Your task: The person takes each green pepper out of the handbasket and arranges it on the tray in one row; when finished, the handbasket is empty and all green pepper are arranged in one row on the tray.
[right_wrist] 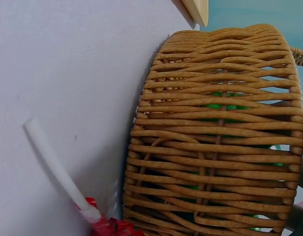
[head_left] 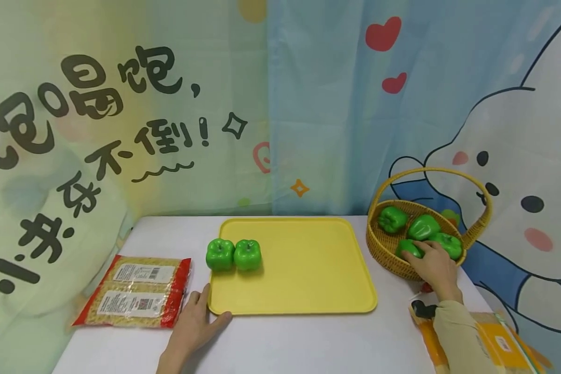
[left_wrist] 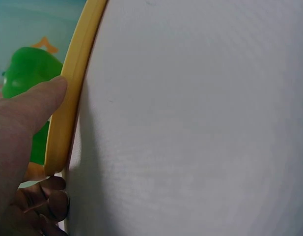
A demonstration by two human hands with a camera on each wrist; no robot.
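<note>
My left hand holds the near left corner of a yellow tray, thumb against its front rim and fingers at its left side. In the left wrist view the thumb lies on the tray rim. Two green bell peppers stand side by side at the tray's left edge. At the right, my right hand reaches into a wicker basket and grips a green bell pepper from above. Several more green peppers lie in there. The right wrist view shows mostly the basket's woven wall, hiding the fingers.
A clear pack of pasta-like pieces with red ends lies left of the tray. Near the basket's foot is a red lollipop with a white stick. An orange-yellow package lies under the right forearm. The basket's tall handle arches overhead.
</note>
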